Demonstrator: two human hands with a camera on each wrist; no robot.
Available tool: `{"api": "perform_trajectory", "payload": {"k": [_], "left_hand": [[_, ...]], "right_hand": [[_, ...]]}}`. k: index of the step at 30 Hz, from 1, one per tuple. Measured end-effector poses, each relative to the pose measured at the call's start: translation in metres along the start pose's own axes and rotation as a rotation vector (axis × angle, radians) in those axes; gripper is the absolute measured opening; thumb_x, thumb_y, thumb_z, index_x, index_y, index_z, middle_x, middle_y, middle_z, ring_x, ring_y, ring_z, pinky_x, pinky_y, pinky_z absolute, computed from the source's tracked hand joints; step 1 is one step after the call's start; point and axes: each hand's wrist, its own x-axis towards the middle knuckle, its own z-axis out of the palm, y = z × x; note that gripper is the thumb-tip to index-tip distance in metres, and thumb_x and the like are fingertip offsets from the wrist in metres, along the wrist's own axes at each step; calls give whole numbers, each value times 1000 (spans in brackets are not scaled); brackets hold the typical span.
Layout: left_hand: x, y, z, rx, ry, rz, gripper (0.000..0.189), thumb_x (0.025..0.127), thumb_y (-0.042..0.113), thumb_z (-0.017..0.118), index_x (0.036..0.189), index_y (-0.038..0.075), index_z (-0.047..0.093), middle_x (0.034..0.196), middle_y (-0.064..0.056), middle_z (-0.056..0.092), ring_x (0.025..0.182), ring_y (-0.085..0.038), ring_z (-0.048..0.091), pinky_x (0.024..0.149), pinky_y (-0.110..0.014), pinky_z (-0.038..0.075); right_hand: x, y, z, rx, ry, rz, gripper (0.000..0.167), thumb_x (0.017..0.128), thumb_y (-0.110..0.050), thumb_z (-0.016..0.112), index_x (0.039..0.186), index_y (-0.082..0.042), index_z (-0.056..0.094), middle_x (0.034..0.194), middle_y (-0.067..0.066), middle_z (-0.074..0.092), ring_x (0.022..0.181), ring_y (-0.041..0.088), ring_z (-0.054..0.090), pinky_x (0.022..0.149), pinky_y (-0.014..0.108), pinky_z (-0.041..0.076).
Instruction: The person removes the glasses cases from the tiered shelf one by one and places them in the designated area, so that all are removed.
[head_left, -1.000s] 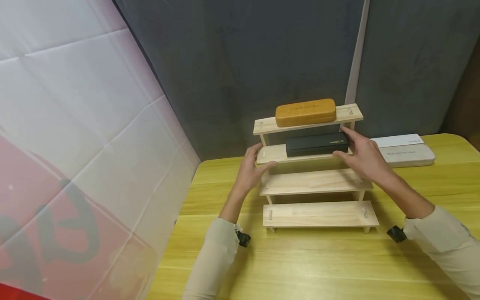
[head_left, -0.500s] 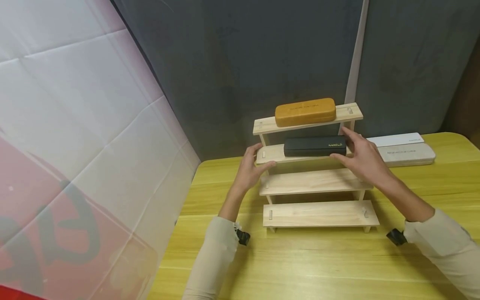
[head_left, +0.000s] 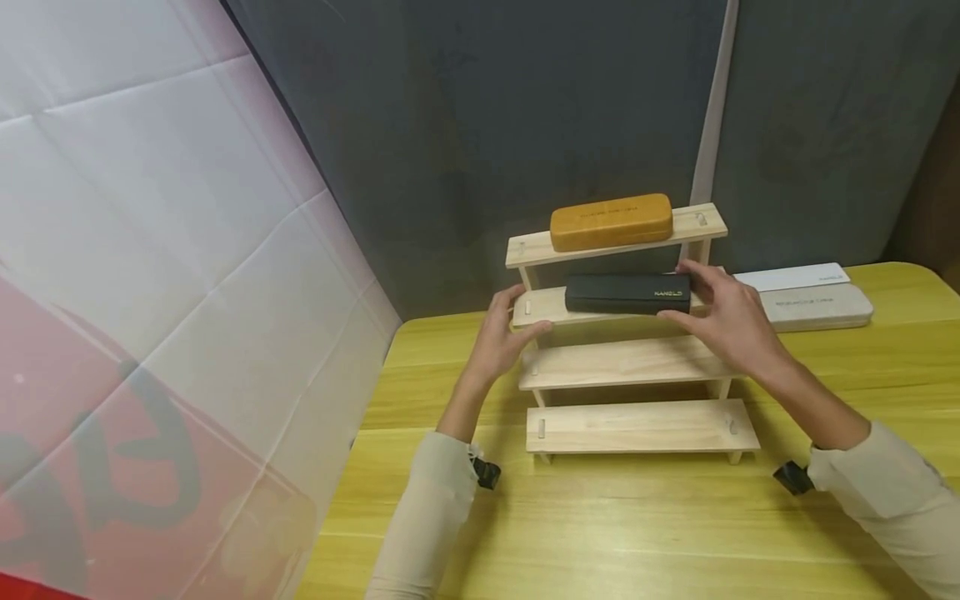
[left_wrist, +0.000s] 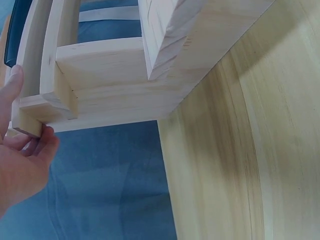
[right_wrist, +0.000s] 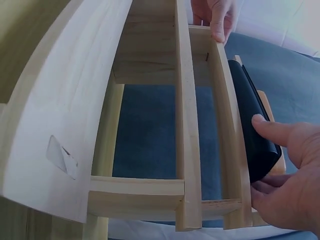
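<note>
The black case [head_left: 627,293] lies on the second shelf from the top of the wooden stand, below the orange case [head_left: 611,223]. The right hand [head_left: 731,312] grasps its right end, thumb in front and fingers around the end and back, while the left hand [head_left: 501,340] grips the left end of that second shelf [head_left: 546,308]. To set the case well, I would keep the left hand's hold firm so the light stand cannot slide, and nudge with small, level pushes — the board is narrow, so a hard shove could tip the case off. Its long axis runs left to right, nearly along the shelf, though the right end seems swung slightly toward the person; gold lettering sits near that end.
</note>
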Motion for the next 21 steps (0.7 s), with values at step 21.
{"api": "perform_trajectory", "payload": {"k": [21], "left_hand": [[-1,0,0,17,-11,0,83,98,32,81,162,3,36,160,-16,40,152,-34,37,126,-44,34]], "right_hand": [[0,-2,-5,-22,-94,38,88,91,-20,88,159,8,39,148,36,52,131,55,56,109,69,43]]}}
